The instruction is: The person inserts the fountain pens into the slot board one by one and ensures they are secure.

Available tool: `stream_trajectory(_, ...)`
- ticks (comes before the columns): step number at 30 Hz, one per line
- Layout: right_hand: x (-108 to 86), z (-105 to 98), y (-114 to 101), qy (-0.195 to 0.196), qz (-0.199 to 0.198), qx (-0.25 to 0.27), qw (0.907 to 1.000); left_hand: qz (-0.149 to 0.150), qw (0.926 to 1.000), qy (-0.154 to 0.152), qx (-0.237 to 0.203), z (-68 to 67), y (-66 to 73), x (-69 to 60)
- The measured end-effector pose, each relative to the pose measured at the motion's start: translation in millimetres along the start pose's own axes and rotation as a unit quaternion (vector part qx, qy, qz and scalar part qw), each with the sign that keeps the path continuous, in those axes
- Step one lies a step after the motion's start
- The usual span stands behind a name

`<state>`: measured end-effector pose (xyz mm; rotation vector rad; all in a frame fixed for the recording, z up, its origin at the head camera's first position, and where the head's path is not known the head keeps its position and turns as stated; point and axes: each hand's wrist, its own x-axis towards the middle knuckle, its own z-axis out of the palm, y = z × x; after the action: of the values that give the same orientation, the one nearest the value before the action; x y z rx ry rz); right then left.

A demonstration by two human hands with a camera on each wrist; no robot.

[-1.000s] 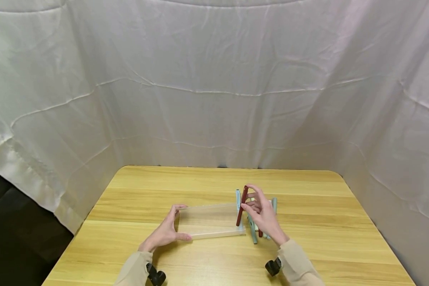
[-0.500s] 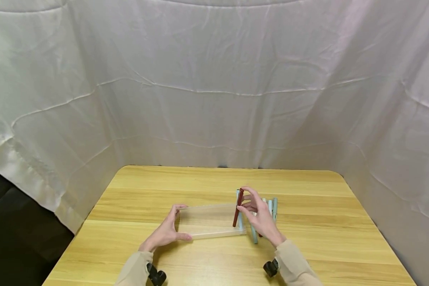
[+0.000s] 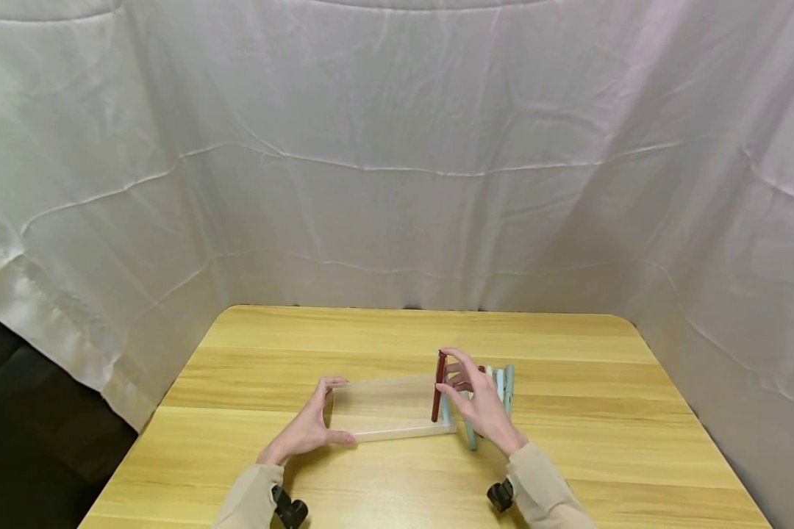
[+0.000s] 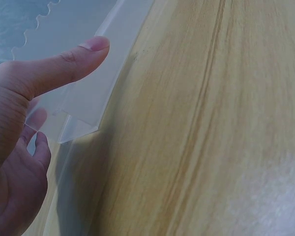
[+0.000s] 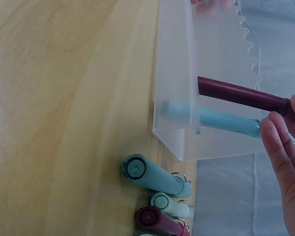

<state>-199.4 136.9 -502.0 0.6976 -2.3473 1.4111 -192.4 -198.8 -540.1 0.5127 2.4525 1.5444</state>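
Observation:
A clear, frosted box (image 3: pixel 384 404) with a scalloped edge (image 5: pixel 179 73) stands on the table. My left hand (image 3: pixel 307 427) grips its left end, thumb on the near wall and fingers at the far side; the left wrist view shows the thumb (image 4: pixel 64 66) on the box (image 4: pixel 96 93). My right hand (image 3: pixel 481 400) pinches a dark red pen (image 3: pixel 440 389) between thumb and fingers at the box's right end. In the right wrist view this red pen (image 5: pixel 236 93) lies beside a light blue pen (image 5: pixel 226 120) in the box, with the fingers (image 5: pixel 280 147) near both.
Right of the box several pens lie on the table, among them a teal one (image 5: pixel 155 174), a pale green one (image 5: pixel 171 205) and a dark red one (image 5: pixel 160 221). A pale curtain (image 3: pixel 397 220) hangs behind the wooden table (image 3: pixel 569 426).
My right hand has moved slightly left with the red pen, which now stands more upright beside the light blue pen. The left hand and the box have stayed in place.

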Motion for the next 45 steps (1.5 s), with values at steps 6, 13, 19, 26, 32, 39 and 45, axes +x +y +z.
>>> stream_trajectory(6,-0.6,-1,-2,-0.019,0.006,-0.012,0.9997,0.0,1.0,0.0,0.0,0.0,-0.6,0.6)
stream_trajectory(13,-0.6,2,-3,-0.038,-0.004,-0.022,0.999,0.003,1.0,0.002,0.004,0.4,-1.3,0.9)
stream_trajectory(19,-0.8,3,-4,-0.045,-0.009,-0.023,0.9987,0.01,0.9999,0.008,0.005,1.1,-1.2,0.5)
stream_trajectory(26,-1.5,5,-4,-0.051,-0.013,-0.027,0.9982,-0.001,1.0,0.006,-0.003,1.3,0.1,0.3)
stream_trajectory(32,-2.3,7,-2,-0.049,-0.014,-0.032,0.9982,-0.006,0.9999,0.003,-0.01,0.7,0.8,-0.2)
stream_trajectory(39,-2.2,9,0,-0.048,-0.003,-0.048,0.9977,-0.007,0.9999,0.0,-0.011,0.8,1.0,-0.2)
stream_trajectory(45,1.0,10,-2,-0.047,0.002,-0.072,0.9963,-0.008,0.9999,0.001,-0.011,1.2,1.0,-0.3)
